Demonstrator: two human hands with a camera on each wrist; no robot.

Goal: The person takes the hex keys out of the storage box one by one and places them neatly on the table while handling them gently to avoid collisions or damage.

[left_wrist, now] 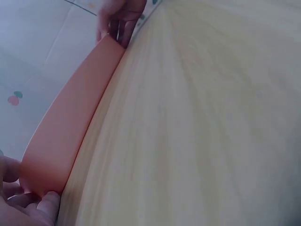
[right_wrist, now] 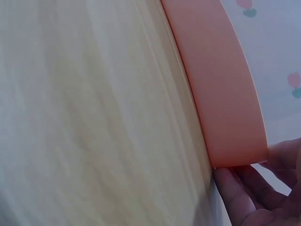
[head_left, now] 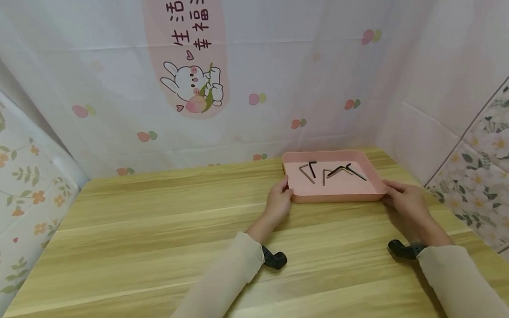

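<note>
The left hand point(head_left: 278, 199) grasps the tray point(head_left: 337, 198) at its near left corner, fingers curled round the wall, and the right hand point(head_left: 407, 200) grips the near right corner, with fingertips at the bottom edge. The tray lies at the far right of the table point(head_left: 155, 229), close to the curtain point(head_left: 255, 73) — it looks to be resting on the wood, though a slight lift at the base cannot be ruled out. Inside it lie several loose hex keys point(head_left: 334, 170), some black and some greyish, a few of them crossing; neither hand touches them. The step in hand seems to be the handling of the tray itself, but whether it is being placed, squared up or picked up cannot be told. Any next shift would call for both hands to act together and keep the tray level, since a tilt could slide the keys into a heap; letting go would call for fingers to clear the bottom edge first. As for writing, the curtain bears dark Chinese characters point(head_left: 200, 15) — 生活 (life) and 幸福 (happiness) can be read, the rest is cut off above — over a drawn rabbit point(head_left: 191, 83) lying sideways. No brand or label is legible on the tray or keys.
</note>
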